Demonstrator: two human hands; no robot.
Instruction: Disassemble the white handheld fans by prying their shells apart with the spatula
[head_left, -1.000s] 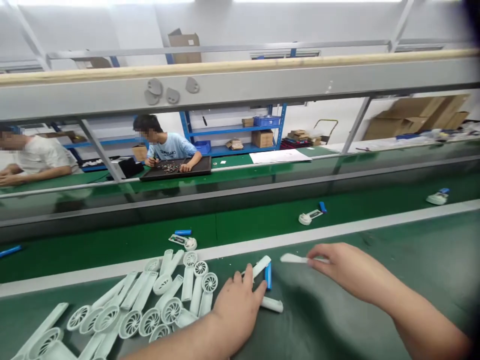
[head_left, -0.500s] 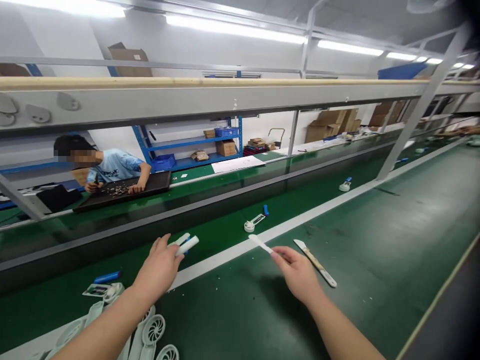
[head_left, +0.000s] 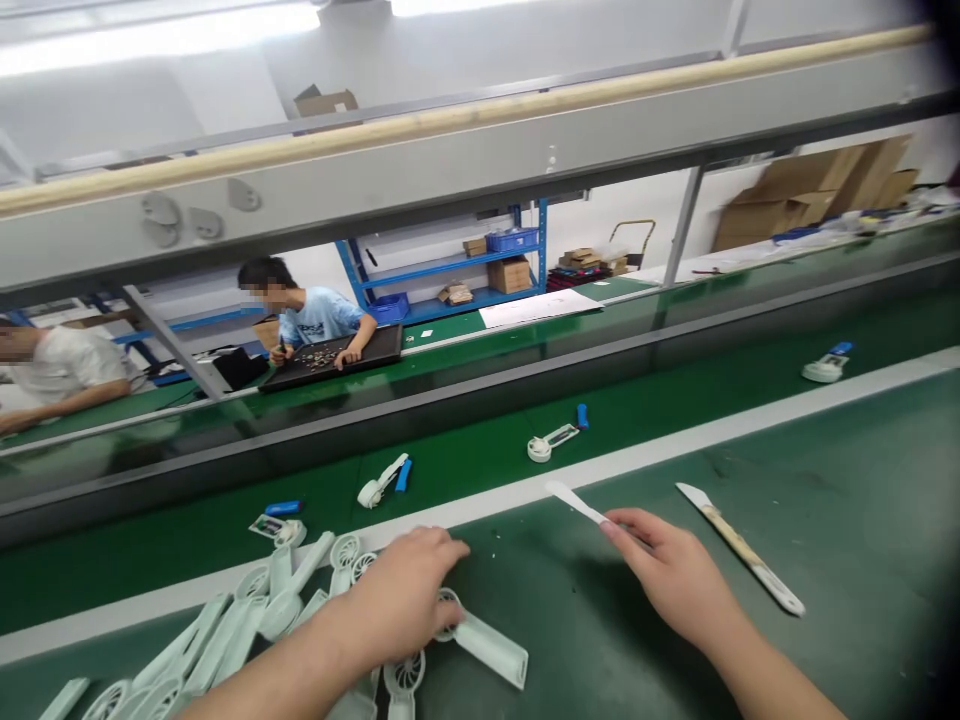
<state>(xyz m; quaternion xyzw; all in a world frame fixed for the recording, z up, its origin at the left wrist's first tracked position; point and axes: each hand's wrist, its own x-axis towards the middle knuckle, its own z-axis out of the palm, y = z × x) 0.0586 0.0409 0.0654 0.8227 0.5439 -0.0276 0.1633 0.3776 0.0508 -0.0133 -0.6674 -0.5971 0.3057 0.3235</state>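
My left hand [head_left: 405,598] reaches down onto a white fan housing [head_left: 480,645] at the right end of a pile of several such housings [head_left: 247,625] on the green bench; its fingers curl over the round fan end. My right hand [head_left: 667,570] pinches a thin white plastic strip [head_left: 576,502] that points up and left. A fan part with a blue battery [head_left: 384,480] lies on the conveyor belt just beyond the white stripe.
A white-handled scraper knife [head_left: 742,550] lies on the bench right of my right hand. More fan-and-battery sets [head_left: 555,438] [head_left: 825,366] ride the belt [head_left: 675,400]. Two other people sit across the line, one at a black tray [head_left: 334,358].
My left hand left the fan part and blue battery on the belt and came back down onto the pile of housings. My right hand kept the white strip.
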